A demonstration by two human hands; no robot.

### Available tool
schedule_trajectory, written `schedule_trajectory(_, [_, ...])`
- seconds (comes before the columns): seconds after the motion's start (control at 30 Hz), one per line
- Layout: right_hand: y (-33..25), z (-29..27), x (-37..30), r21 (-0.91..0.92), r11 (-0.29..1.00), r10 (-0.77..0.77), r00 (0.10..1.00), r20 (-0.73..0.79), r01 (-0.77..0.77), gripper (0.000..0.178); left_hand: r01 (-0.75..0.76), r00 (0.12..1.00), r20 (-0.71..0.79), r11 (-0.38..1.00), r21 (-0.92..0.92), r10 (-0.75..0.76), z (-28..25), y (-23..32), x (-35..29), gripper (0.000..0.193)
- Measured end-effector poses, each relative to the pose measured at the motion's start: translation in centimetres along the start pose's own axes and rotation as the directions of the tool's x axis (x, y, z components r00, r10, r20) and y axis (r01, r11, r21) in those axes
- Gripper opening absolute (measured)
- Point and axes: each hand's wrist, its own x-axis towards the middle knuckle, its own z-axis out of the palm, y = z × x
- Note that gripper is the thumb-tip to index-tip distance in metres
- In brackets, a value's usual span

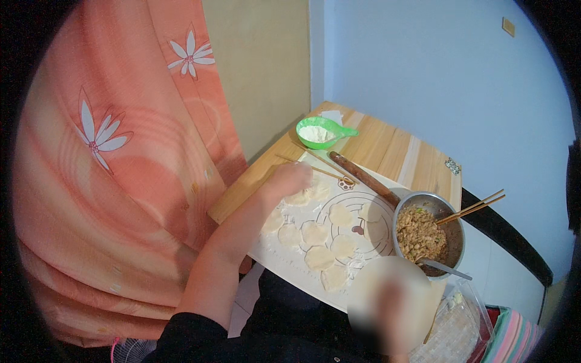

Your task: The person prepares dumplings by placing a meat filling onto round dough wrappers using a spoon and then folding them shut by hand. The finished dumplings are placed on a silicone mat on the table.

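My left hand reaches to the far left of the white dough mat. Its fingers are curled down at a small pile of round dumpling wrappers and seem to pinch one, though the fingertips are smeared. Several more wrappers lie spread over the mat, some overlapping. My right hand is low at the near right, over the table's corner; a blurred patch covers it, so its fingers and anything in them are hidden. Closest to it is a steel bowl of minced filling.
A rolling pin lies beyond the wrappers. Chopsticks and a spoon handle stick out of the bowl. Loose chopsticks lie near a green scoop of flour. A clear tray sits right; an orange curtain hangs left.
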Motion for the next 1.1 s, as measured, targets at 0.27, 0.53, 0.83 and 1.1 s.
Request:
schedule_trajectory(0.27, [4.0,-3.6,3.5,0.956,-0.101,0.401,0.868,0.293,-0.276,0.028,-0.074,0.939,-0.342,0.993,-0.094,0.038,2.8,-1.2,0.2,0.016])
schedule_trajectory(0.53, [4.4,-4.4,4.6,0.954,-0.122,0.446,0.843,0.3,-0.275,0.027,-0.051,0.915,0.172,-0.527,-0.848,-0.366,4.6,-5.6,0.5,0.022])
schedule_trajectory(0.83, [3.6,-3.5,3.5,0.894,-0.375,0.48,0.773,0.415,-0.246,0.022,0.259,0.963,0.219,0.304,-0.917,-0.158,-1.0,1.1,-9.5,0.019])
schedule_trajectory(1.1, [4.4,-7.2,4.2,0.382,-0.908,0.096,0.8,0.593,-0.174,0.034,0.07,0.938,0.107,0.123,-0.99,0.329,4.0,13.8,-16.9,0.022])
